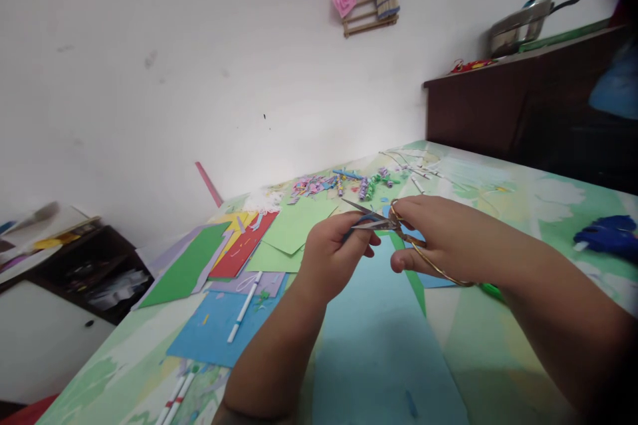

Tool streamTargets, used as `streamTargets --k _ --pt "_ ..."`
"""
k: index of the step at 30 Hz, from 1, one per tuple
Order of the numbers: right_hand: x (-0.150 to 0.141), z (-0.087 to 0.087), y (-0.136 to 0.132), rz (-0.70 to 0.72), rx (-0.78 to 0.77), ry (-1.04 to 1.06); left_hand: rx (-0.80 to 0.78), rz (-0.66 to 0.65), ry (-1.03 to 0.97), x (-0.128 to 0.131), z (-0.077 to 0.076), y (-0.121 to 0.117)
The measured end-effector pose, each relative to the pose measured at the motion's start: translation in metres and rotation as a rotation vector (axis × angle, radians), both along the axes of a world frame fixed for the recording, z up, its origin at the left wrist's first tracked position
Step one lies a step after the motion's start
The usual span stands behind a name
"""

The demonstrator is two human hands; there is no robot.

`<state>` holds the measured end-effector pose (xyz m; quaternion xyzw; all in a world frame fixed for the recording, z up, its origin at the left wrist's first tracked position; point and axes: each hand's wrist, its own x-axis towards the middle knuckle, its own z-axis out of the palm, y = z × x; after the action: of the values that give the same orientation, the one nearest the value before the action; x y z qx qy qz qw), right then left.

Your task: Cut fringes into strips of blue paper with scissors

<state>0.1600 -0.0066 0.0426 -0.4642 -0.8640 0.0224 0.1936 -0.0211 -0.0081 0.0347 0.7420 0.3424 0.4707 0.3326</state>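
Note:
My right hand (pixel 443 232) has its thumb and fingers in the gold handles of a pair of scissors (pixel 393 222). The blades are parted and point left, at the fingertips of my left hand (pixel 329 255). That hand pinches a small blue paper piece (pixel 367 218), which lies between the blades; its full shape is hidden by the fingers. Below both hands a light blue paper sheet (pixel 383 345) lies on the table, with a small blue scrap (pixel 411 404) near its front edge.
Green (pixel 192 265), red (pixel 244 246) and blue paper sheets (pixel 219 329) spread to the left, with a white marker (pixel 244 309) on top. Paper scraps (pixel 312 187) and curled paper coils (pixel 369 186) lie at the back. A dark blue object (pixel 605 236) sits far right.

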Motion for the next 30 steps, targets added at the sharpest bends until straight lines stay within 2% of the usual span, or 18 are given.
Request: streamTargets --k 9,13,22,30 --pt "0.0011 -0.0009 -0.0006 0.049 -0.036 0.010 0.054 0.029 0.075 -0.0041 0.0019 -0.0023" --pt "0.0020 0.0003 -0.0036 0.086 -0.074 0.020 0.090 -0.042 0.103 -0.0068 0.0038 -0.0029" --pt "-0.0002 0.0008 -0.0085 0.020 -0.034 -0.019 0.128 -0.066 0.128 -0.0084 0.0051 -0.0041" --pt "-0.0028 0.0002 -0.0078 0.003 0.020 -0.031 0.168 -0.034 0.145 -0.0090 0.0037 -0.0049"
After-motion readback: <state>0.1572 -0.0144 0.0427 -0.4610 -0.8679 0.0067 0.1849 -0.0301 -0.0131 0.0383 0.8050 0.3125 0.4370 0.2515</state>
